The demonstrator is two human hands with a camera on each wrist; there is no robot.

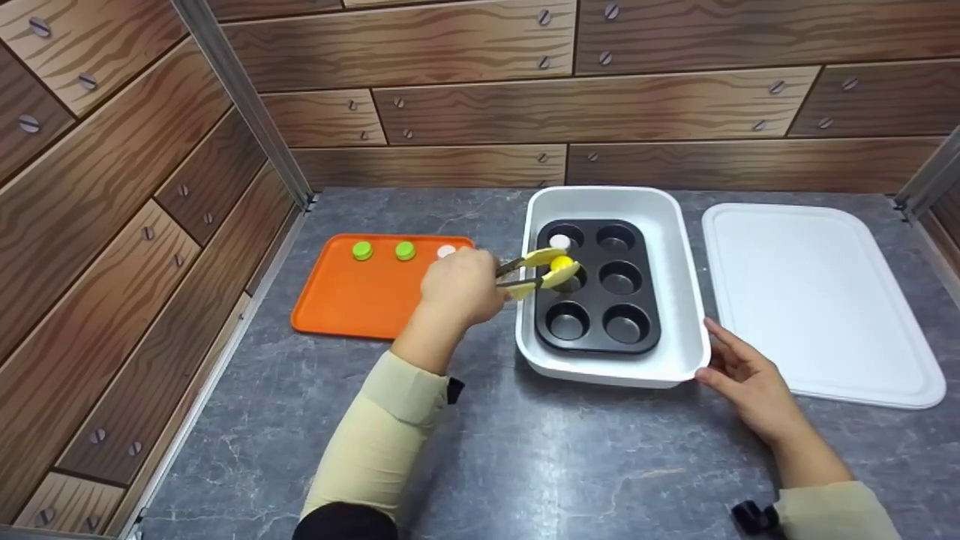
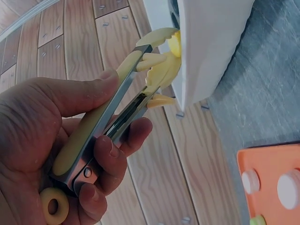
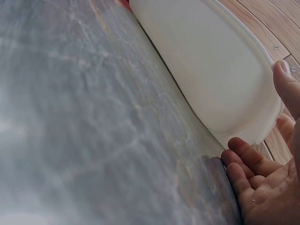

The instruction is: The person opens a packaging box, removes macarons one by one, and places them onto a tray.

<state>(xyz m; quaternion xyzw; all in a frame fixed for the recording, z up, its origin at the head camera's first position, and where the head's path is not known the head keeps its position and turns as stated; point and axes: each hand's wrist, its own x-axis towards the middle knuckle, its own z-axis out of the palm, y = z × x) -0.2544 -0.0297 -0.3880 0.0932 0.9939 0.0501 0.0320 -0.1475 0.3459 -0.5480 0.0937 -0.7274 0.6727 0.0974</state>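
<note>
My left hand (image 1: 465,289) grips metal tongs (image 2: 93,126) with yellow tips, thumb on one arm and fingers curled round the other. Between the tips sits a small round yellow piece (image 1: 561,263), above the middle-left cup of a black muffin tin (image 1: 592,296). A white cap (image 1: 559,241) shows at the tin's back-left cup. The tin lies inside a deep white tub (image 1: 679,300). My right hand (image 1: 754,390) touches the tub's near right corner, thumb and forefinger spread at the rim; its other fingers are loosely bent by the outer wall (image 3: 201,70).
An orange tray (image 1: 352,292) on the left carries green caps (image 1: 362,250) and white caps (image 2: 251,182), partly hidden by my left hand. To the tub's right lies a flat white rectangular lid (image 1: 817,300). Wood-patterned walls (image 1: 465,45) enclose the grey tabletop (image 1: 540,457) at the back and sides.
</note>
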